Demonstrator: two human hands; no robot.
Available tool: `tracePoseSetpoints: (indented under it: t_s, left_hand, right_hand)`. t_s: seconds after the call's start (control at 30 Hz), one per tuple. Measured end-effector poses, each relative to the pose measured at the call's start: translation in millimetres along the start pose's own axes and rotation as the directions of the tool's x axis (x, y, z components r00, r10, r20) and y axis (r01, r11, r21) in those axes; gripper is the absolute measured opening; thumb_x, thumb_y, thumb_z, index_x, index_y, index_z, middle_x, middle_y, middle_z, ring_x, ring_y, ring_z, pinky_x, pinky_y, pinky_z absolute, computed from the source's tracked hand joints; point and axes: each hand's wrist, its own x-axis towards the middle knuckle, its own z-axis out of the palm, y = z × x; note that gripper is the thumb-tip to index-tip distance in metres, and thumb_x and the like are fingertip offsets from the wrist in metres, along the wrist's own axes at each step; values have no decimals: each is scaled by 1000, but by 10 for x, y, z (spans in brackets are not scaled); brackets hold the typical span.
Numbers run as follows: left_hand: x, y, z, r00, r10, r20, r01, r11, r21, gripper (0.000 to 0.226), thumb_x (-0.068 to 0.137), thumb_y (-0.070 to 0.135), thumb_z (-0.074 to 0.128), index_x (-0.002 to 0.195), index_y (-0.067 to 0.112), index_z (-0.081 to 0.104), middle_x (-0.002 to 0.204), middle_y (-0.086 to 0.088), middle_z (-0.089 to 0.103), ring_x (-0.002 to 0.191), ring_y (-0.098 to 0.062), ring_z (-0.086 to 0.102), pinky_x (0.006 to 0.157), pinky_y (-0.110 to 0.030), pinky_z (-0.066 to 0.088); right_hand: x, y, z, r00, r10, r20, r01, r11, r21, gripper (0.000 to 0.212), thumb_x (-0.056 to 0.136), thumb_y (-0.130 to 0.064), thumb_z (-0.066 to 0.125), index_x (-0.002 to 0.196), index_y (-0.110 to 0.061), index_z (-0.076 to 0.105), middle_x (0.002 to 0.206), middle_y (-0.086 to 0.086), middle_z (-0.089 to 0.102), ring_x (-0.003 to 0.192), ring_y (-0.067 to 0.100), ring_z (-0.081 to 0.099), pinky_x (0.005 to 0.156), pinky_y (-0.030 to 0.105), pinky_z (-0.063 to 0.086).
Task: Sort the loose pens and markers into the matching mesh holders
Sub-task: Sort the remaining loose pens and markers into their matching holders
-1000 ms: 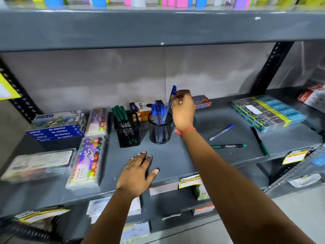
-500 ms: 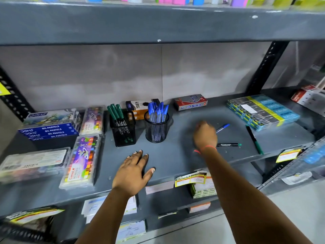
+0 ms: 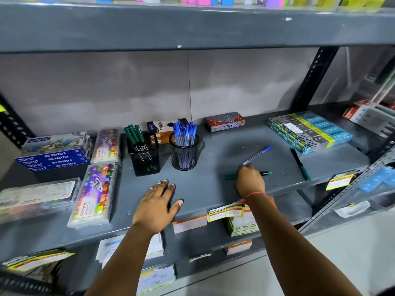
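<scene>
**Right hand on the loose green marker**

Here the left hand lies flat on the grey shelf, fingers spread, holding nothing. Behind it stand the square mesh holder of green markers and the round mesh holder of blue pens. Rightward, the right hand covers the green marker; whether its fingers clasp it, I cannot tell. A blue pen lies just beyond, another green marker farther right.

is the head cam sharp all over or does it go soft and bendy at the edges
Head view: sharp in the middle, the blue pens and round holder crisp; left-edge boxes and the right price tag smeared; wide-angle bowing tilts the shelf post; light flat, soft shadow behind the right hand.
</scene>
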Motion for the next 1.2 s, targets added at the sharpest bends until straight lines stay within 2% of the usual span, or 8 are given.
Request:
tracePoseSetpoints:
  t_s: [0.17, 0.27, 0.33, 0.4, 0.5, 0.87, 1.03, 1.2]
  left_hand:
    - [-30, -21, -37, 999, -2, 32, 1, 1000, 25, 86, 71, 69, 7, 140, 21, 25, 153, -5, 19, 139, -20, 14, 113, -32, 8]
    - [-62, -159, -60, 999, -23, 25, 22, 999, 36, 81, 77, 69, 15, 140, 19, 26, 152, -5, 20, 138, -21, 16, 113, -33, 10]
    - [-89, -287, -92, 998, -63, 5, 63, 997, 47, 74, 83, 66, 24, 140, 18, 27, 152, -6, 22, 138, -22, 17, 113, -34, 12]
    - [-122, -359, -114, 995, -98, -11, 99, 994, 49, 78, 81, 68, 20, 140, 17, 27, 152, -6, 22, 138, -22, 17, 112, -35, 13]
    - [-156, -345, -124, 994, -106, -23, 107, 994, 35, 91, 68, 69, 3, 140, 18, 25, 152, -6, 21, 138, -22, 16, 113, -34, 10]
    - [-137, -388, -52, 991, -100, -86, 99, 995, -20, 82, 74, 65, 16, 135, 13, 36, 146, -12, 34, 134, -27, 27, 112, -37, 16]
    - [-132, -381, -50, 990, -100, -98, 98, 995, -26, 82, 75, 64, 17, 134, 12, 38, 145, -13, 36, 133, -29, 30, 111, -38, 18]
    - [-131, -354, -65, 993, -82, -86, 82, 997, -5, 86, 72, 66, 11, 137, 14, 33, 148, -10, 30, 136, -26, 24, 112, -35, 14]
  right_hand:
    - [-111, -329, -70, 982, -190, 9, 189, 974, -125, 36, 93, -5, 42, 129, -4, 45, 133, 17, 49, 124, 36, 47, 94, 44, 49]
    - [-206, -617, -256, 969, -207, -137, 228, 959, 166, 27, 90, -15, 49, 114, -4, 50, 116, 16, 55, 106, 35, 54, 82, 40, 48]
    - [-251, -874, -452, 954, -185, -238, 282, 825, 489, 9, 87, -12, 52, 95, -7, 49, 93, 12, 50, 83, 29, 49, 68, 35, 39]
    - [-247, -1151, -659, 948, -148, -281, 312, 600, 737, 13, 87, -8, 54, 86, -13, 42, 84, 8, 48, 75, 23, 45, 66, 30, 36]
    - [-161, -1538, -891, 950, -110, -293, 313, 386, 868, 13, 87, -4, 56, 90, -11, 45, 85, 9, 58, 76, 22, 54, 69, 30, 45]
    - [284, -2138, -532, 937, -329, -120, 343, 798, 495, 30, 92, -20, 51, 115, 0, 53, 114, 24, 66, 108, 39, 61, 83, 41, 52]
    - [338, -2125, -463, 944, -297, -141, 324, 762, 561, 29, 91, -13, 53, 116, -2, 60, 120, 20, 65, 111, 36, 60, 90, 40, 54]
    - [279, -1856, -499, 946, -183, -269, 316, 714, 625, 24, 92, -10, 48, 104, -6, 69, 106, 19, 72, 97, 35, 67, 75, 34, 53]
